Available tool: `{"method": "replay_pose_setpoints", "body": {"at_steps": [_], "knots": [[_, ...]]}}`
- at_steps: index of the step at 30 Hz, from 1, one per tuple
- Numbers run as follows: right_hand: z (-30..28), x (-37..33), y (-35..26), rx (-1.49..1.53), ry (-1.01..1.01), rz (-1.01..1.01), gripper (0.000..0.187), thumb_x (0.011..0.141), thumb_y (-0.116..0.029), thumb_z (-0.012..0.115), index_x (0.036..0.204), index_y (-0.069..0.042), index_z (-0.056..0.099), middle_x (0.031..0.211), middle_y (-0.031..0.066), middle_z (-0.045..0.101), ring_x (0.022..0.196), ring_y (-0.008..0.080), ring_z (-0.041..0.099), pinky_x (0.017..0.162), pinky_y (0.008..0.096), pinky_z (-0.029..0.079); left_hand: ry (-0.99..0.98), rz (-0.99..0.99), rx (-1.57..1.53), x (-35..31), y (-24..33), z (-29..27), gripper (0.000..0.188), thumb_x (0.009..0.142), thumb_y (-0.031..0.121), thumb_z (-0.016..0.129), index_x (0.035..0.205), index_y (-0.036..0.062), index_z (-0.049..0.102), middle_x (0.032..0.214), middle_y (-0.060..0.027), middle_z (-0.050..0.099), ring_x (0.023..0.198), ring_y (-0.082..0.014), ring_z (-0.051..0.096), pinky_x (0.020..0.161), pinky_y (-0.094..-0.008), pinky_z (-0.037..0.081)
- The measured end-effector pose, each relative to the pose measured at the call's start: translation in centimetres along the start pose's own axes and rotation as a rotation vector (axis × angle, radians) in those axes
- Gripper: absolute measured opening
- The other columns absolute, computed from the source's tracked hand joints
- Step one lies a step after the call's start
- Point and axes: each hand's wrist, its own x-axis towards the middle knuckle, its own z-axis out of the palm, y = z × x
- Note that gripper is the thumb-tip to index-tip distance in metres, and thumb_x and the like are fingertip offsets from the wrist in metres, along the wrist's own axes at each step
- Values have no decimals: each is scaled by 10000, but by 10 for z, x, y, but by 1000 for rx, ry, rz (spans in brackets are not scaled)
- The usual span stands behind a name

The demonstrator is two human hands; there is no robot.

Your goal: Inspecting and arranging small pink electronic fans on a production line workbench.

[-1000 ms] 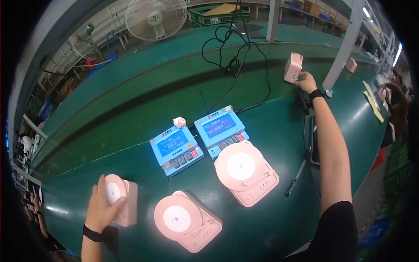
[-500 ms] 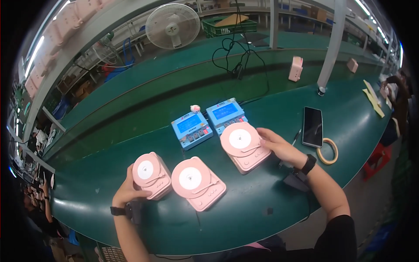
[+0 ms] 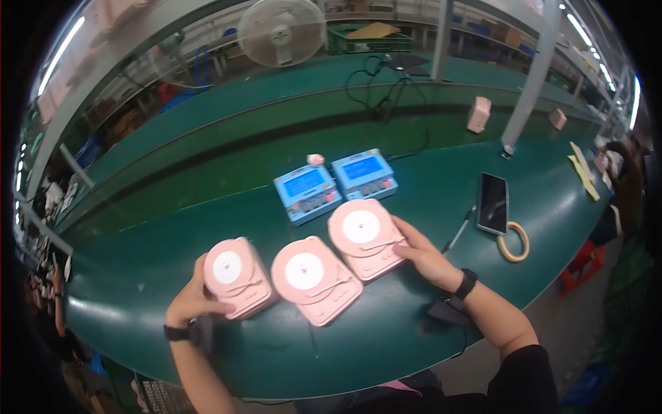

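Three pink boxes shaped like small record players lie in a row on the green table [image 3: 414, 345]. My left hand [image 3: 192, 298] grips the left pink box [image 3: 234, 276] by its near side. The middle pink box [image 3: 314, 279] lies untouched between my hands. My right hand [image 3: 422, 254] holds the right edge of the right pink box [image 3: 364, 237]. Each box has a white round disc on top. Both wrists wear dark bands.
Two blue testers [image 3: 336, 185] with screens sit behind the boxes. A phone [image 3: 492, 203], a pen [image 3: 458, 234] and a roll of tape [image 3: 514, 241] lie at the right. A further pink box [image 3: 478, 114], cables, a fan [image 3: 281, 31] and a metal post [image 3: 529, 83] stand beyond.
My right hand came back from the far pink box to the right box in the row. My left hand stays on the left box, now laid flat beside the others.
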Motion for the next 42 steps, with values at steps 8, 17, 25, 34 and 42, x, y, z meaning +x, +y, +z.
{"method": "replay_pose_setpoints", "body": {"at_steps": [8, 17, 25, 34, 42], "knots": [[0, 6, 12, 39, -132, -39, 702, 880, -47, 553, 1484, 8, 200, 1500, 121, 316, 1375, 197, 311, 1129, 307, 232, -7, 13, 38, -4, 1, 0, 1213, 479, 160, 925, 1443, 57, 195, 1364, -106, 399, 1295, -220, 362, 1076, -343, 307], [-4, 2, 14, -4, -74, -51, 718, 881, -50, 556, 1492, -1, 183, 1506, 127, 304, 1384, 204, 299, 1132, 313, 226, 5, -30, 69, -2, 14, 6, 1188, 480, 163, 917, 1430, 53, 211, 1336, -114, 419, 1259, -224, 401, 1056, -344, 328], [-6, 5, 13, -211, -83, -159, 730, 880, -37, 546, 1503, -19, 167, 1520, 130, 283, 1394, 207, 285, 1132, 315, 219, -1, 15, -8, -4, 6, 5, 1204, 464, 160, 917, 1428, 56, 204, 1335, -114, 420, 1259, -229, 405, 1055, -357, 333], [-9, 2, 15, -241, -75, -164, 722, 880, -36, 541, 1501, -16, 173, 1520, 134, 282, 1391, 211, 292, 1131, 314, 220, 48, -17, -62, -5, 10, 10, 1231, 450, 204, 930, 1432, 55, 202, 1345, -111, 412, 1287, -234, 377, 1079, -359, 300], [-2, 0, 12, -112, -88, -98, 717, 866, -19, 538, 1492, 0, 191, 1527, 141, 265, 1406, 207, 262, 1140, 316, 199, 86, 50, -189, -4, -20, -17, 903, 698, 396, 806, 1387, 34, 348, 1115, -86, 579, 868, -110, 599, 672, -209, 497]]}}
